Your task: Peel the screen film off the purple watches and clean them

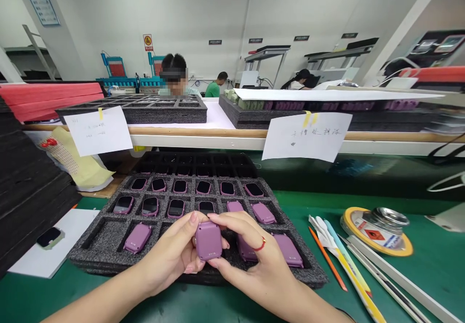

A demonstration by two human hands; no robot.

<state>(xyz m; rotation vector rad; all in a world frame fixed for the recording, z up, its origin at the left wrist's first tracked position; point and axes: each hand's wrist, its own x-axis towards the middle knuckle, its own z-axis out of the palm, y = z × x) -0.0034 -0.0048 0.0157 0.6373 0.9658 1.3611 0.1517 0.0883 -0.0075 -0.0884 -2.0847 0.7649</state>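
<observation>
Between my left hand [181,245] and my right hand [250,245] is a purple smartwatch case [209,241], its plain purple side facing me. Fingers of both hands close on its edges, and a red ring circles one right finger. Just beneath lies a black foam tray [87,260] with rows of square pockets. Several watch cases in its middle rows show dark screens, such as the one at the left [124,205]. Others lie purple side up, among them a case in the front row [138,238]. My hands hide part of the front pockets.
On the right lie an orange stick [329,260], pens, metal strips and a yellow tape roll [403,245]. A green watch case [50,238] rests on white paper at the left. Behind, a shelf edge [232,142] carries more foam trays [145,115]. Dark foam stacks [29,187] stand left.
</observation>
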